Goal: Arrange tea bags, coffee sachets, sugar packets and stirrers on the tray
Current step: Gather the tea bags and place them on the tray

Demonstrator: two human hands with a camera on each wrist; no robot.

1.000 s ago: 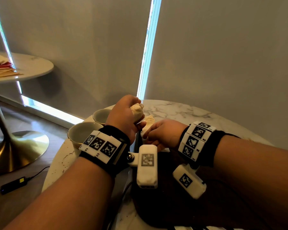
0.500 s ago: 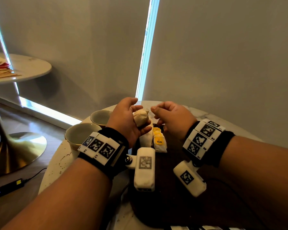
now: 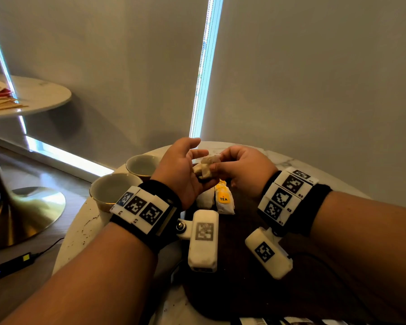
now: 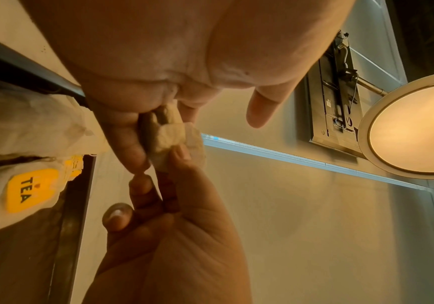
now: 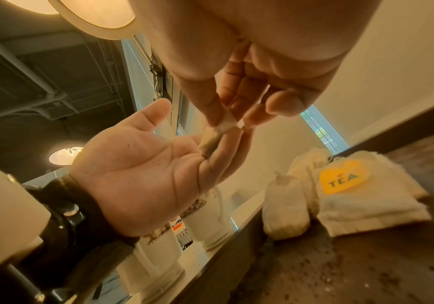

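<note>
A crumpled tea bag point(image 3: 205, 167) sits between the two hands, raised above the far left corner of the dark tray point(image 3: 244, 266). It rests on the fingers of the left hand point(image 3: 182, 174), whose palm faces up with fingers relaxed and spread. The right hand point(image 3: 242, 171) pinches the bag's upper end between thumb and fingertips point(image 5: 249, 121). Both hands touch it, the right one holding it firmly. Its long axis runs roughly from one hand to the other. Directly beneath the hands, two more tea bags point(image 3: 217, 199) lie side by side on the tray, one showing a yellow TEA tag point(image 3: 223, 198). The likely spot for this one is next to them.
</note>
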